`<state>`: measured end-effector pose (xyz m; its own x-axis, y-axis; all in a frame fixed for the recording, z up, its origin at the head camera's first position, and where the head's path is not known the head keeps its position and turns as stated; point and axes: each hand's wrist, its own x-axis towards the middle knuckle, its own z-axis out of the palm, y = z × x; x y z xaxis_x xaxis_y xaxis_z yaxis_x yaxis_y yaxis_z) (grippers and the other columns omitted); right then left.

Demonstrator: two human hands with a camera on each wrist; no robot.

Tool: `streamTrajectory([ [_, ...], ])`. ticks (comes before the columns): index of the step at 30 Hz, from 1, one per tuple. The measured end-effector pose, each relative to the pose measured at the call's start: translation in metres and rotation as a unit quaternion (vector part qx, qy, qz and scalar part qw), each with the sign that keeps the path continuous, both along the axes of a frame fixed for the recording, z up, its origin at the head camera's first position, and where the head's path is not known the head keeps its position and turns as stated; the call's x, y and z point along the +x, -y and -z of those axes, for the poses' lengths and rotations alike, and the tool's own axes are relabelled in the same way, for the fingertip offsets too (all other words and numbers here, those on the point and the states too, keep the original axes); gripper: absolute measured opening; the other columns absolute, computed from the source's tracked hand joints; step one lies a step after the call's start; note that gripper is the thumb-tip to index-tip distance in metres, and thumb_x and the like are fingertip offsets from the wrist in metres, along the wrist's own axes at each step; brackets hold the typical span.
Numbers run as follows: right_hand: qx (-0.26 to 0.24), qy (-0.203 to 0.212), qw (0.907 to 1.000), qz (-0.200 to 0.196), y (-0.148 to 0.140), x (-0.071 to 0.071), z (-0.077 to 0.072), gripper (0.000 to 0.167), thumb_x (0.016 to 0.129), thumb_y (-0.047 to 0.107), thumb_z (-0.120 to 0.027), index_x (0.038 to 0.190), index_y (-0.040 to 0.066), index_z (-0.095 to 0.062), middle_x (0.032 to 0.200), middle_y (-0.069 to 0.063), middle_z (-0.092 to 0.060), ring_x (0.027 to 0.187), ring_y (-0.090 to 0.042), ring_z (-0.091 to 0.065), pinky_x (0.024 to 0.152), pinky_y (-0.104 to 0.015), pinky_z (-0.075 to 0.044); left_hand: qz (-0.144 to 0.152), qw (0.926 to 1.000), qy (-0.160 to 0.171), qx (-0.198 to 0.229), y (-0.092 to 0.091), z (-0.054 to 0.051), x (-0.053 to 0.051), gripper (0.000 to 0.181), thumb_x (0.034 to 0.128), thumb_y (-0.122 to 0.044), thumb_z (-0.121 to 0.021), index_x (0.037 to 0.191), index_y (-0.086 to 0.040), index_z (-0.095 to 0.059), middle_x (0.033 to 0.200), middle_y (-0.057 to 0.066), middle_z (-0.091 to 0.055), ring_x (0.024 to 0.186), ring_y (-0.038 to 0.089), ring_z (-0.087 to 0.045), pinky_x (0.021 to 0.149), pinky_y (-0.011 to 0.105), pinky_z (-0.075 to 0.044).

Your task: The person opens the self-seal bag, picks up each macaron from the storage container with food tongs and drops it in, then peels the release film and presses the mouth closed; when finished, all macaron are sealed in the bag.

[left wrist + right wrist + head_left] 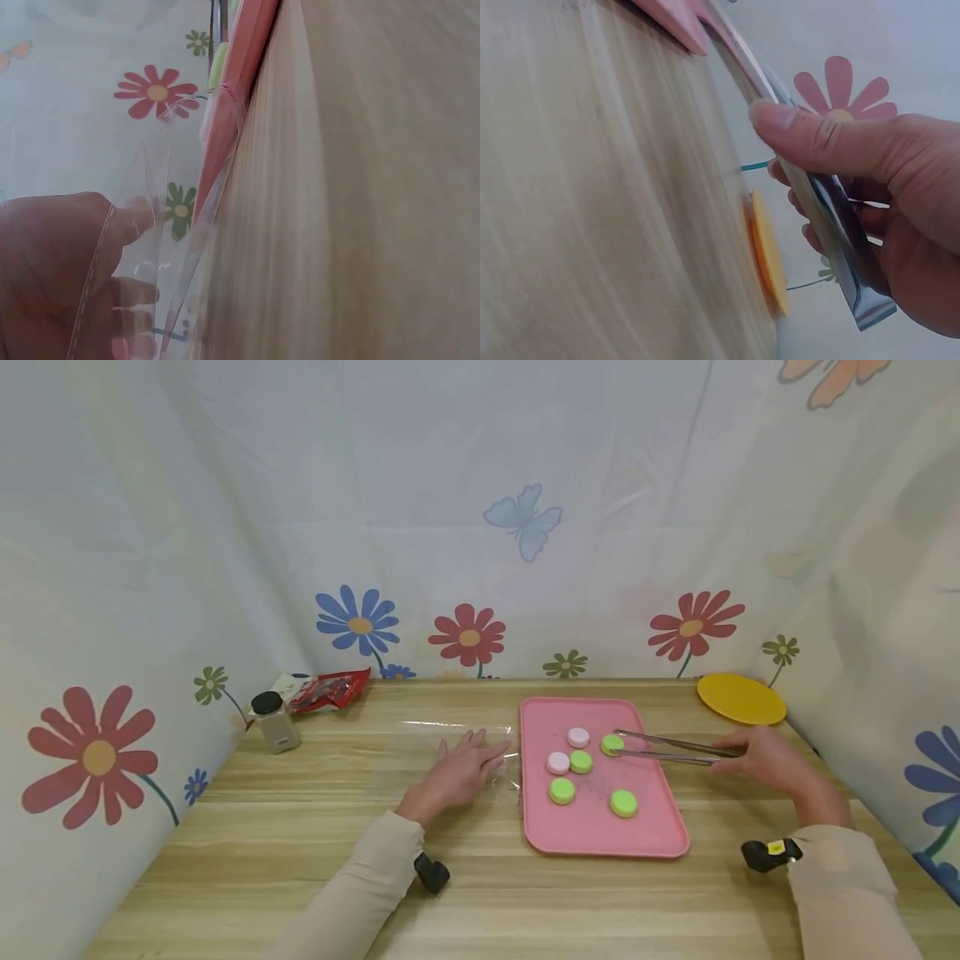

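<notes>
My right hand point(772, 768) holds metal tongs point(678, 752), whose tips are on either side of a green disc point(612, 744) on the pink tray point(607, 839). In the right wrist view the thumb and fingers of the hand point(877, 187) pinch the tongs point(832, 232). Left of the tray, my left hand point(457, 775) is spread at a clear plastic bag point(420, 752). The left wrist view shows the clear film point(169, 247) in front of the hand point(67, 270), its fingers extended. Several other green and pink discs lie on the tray.
A yellow plate point(741, 697) stands at the back right. At the back left are a dark-lidded jar point(276, 727) and a red packet point(330, 690). A patterned curtain point(420, 485) hangs behind the wooden table point(247, 868).
</notes>
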<state>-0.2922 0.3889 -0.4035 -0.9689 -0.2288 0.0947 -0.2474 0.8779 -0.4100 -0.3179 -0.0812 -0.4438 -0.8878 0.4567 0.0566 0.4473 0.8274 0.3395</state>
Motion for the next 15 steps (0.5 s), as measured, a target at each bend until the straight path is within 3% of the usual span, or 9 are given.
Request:
streamTrajectory([
  [6,0.016,0.01,0.9998,-0.001,0.002,0.002,-0.007,0.043,0.081,0.019,-0.084,0.11,-0.011,-0.071,0.105,-0.026,-0.071,0.095,-0.04,-0.062,0.085,-0.059,-0.05,-0.001,1.0,-0.007,-0.001,0.0,0.0,-0.001,0.043,0.1085,-0.04,-0.038,0.151,-0.034,-0.046,0.162,0.016,-0.028,0.15,0.037,-0.018,0.112,0.071,-0.008],
  [15,0.01,-0.003,0.9999,-0.006,0.008,0.007,-0.016,0.04,0.08,0.02,-0.085,0.108,-0.007,-0.074,0.102,-0.021,-0.072,0.088,-0.031,-0.064,0.079,-0.052,-0.053,-0.002,0.9998,-0.011,0.014,0.0,0.0,-0.001,0.042,0.108,-0.038,-0.041,0.149,-0.032,-0.05,0.16,0.018,-0.03,0.149,0.038,-0.02,0.111,0.073,-0.01],
])
